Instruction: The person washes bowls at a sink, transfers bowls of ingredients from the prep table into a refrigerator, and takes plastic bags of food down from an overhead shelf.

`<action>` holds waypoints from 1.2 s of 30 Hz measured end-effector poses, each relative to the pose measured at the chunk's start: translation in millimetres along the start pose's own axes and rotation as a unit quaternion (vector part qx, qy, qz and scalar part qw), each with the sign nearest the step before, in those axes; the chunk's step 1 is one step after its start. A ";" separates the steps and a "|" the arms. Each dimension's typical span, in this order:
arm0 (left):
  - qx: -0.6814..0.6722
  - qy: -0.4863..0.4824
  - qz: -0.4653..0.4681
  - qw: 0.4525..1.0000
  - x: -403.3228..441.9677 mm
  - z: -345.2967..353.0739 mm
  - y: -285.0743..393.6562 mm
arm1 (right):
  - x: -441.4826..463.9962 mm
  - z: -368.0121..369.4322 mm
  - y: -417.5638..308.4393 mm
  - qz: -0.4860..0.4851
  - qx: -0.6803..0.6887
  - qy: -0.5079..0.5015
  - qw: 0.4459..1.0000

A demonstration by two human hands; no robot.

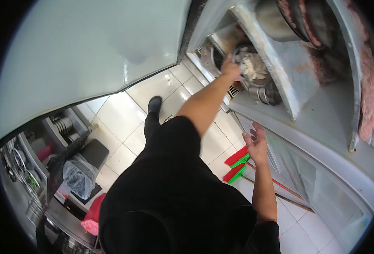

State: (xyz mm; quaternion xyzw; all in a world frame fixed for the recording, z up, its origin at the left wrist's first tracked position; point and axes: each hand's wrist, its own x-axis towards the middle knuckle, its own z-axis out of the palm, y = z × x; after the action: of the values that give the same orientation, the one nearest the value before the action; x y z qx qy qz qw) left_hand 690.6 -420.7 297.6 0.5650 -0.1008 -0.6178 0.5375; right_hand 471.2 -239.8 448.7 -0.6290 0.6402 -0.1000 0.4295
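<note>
My left hand (pixel 231 70) reaches into the lower part of an open refrigerator. Its fingers are closed at the near rim of a metal bowl (pixel 239 53), which holds pale, whitish pieces of food (pixel 254 67); the grip is partly hidden. Beside the bowl lies a metal container (pixel 259 95). My right hand (pixel 257 142) is in the air in front of the refrigerator's lower edge, fingers apart, with nothing in it.
A shelf (pixel 286 70) above the bowl carries a large pot (pixel 276 21) and packed meat (pixel 369 93). The open door (pixel 102 46) spans the upper left. Red-and-green brooms (pixel 238 163) lie on the tiled floor. Metal shelving (pixel 64 218) with kitchenware stands at left.
</note>
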 end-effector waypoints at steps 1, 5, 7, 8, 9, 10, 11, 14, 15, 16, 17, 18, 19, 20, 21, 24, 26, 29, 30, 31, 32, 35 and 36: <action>0.009 -0.001 0.005 1.000 -28.9 -12.9 20.2 | 1.9 -2.4 -1.6 -0.001 0.007 0.003 1.000; 0.049 0.012 -0.008 0.999 -101.4 -58.5 54.0 | 1.9 -2.9 -26.5 -0.003 0.033 0.027 0.999; 0.095 -0.018 -0.012 0.995 -133.2 -81.0 56.6 | -2.4 1.1 -43.9 -0.114 -0.046 0.050 0.991; 0.095 -0.017 -0.024 0.995 -154.5 -86.8 66.0 | -5.0 2.6 -56.4 -0.171 -0.087 0.062 0.979; 0.096 -0.018 -0.035 0.995 -178.8 -89.6 78.4 | -11.3 2.1 -75.8 -0.196 -0.088 0.060 0.975; 0.084 -0.039 -0.053 0.994 -203.0 -91.9 92.1 | -18.1 0.3 -99.2 -0.222 -0.090 0.057 0.969; 0.071 -0.061 -0.069 0.993 -226.2 -91.2 105.5 | -23.7 -0.5 -115.1 -0.250 -0.092 0.056 0.962; 0.035 -0.078 -0.068 0.994 -278.1 -74.8 134.2 | -36.3 -5.8 -133.3 -0.340 -0.051 0.110 0.932; 0.036 -0.108 -0.045 0.992 -285.3 -67.8 143.5 | -42.5 -12.9 -141.2 -0.352 -0.072 0.144 0.922; 0.036 -0.138 -0.022 0.990 -292.9 -58.0 150.3 | -50.9 -22.9 -149.2 -0.363 -0.093 0.176 0.910; 0.035 -0.166 0.001 0.985 -298.0 -47.8 155.0 | -56.6 -31.9 -154.4 -0.375 -0.113 0.208 0.896; -0.002 -0.203 0.009 0.979 -296.8 -36.6 156.2 | -59.7 -41.6 -154.6 -0.382 -0.124 0.244 0.883; 0.017 -0.224 0.032 0.974 -301.6 -20.3 174.2 | -62.7 -52.8 -157.7 -0.370 -0.132 0.265 0.881; -0.005 -0.232 0.045 0.972 -298.6 -2.9 175.7 | -65.5 -64.8 -162.4 -0.357 -0.141 0.284 0.879; 0.022 -0.241 0.041 0.969 -294.4 12.5 184.7 | -65.0 -75.6 -165.0 -0.345 -0.150 0.303 0.876; 0.041 -0.220 0.073 0.972 -255.1 64.4 174.6 | -40.5 -102.0 -154.1 -0.313 -0.139 0.356 0.869; 0.059 -0.204 0.060 0.975 -222.2 100.3 165.1 | -17.0 -112.3 -150.3 -0.275 -0.116 0.390 0.871; 0.048 -0.173 0.040 0.983 -200.3 135.9 174.2 | 33.7 -128.9 -137.8 -0.237 -0.132 0.440 0.856; 0.050 -0.164 0.041 0.984 -191.6 147.8 176.9 | 50.6 -135.4 -134.7 -0.225 -0.144 0.456 0.849; 0.061 -0.154 0.054 0.985 -182.7 158.0 177.2 | 64.6 -141.0 -135.0 -0.205 -0.150 0.459 0.851; 0.073 -0.143 0.066 0.985 -174.4 161.2 176.1 | 77.2 -143.2 -136.4 -0.184 -0.154 0.461 0.855; -0.006 -0.227 0.138 0.964 -154.2 154.0 176.6 | 110.6 -157.3 -134.3 -0.172 -0.136 0.450 0.866; 0.024 -0.221 0.092 0.971 -154.0 143.0 177.7 | 115.2 -158.5 -132.2 -0.175 -0.126 0.441 0.871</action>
State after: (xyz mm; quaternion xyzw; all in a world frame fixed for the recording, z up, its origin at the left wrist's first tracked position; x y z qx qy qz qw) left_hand 639.7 -441.4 567.2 0.4158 -0.2835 -0.6723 0.5429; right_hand 477.7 -432.7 585.0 -0.6696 0.6500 -0.3594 -0.0051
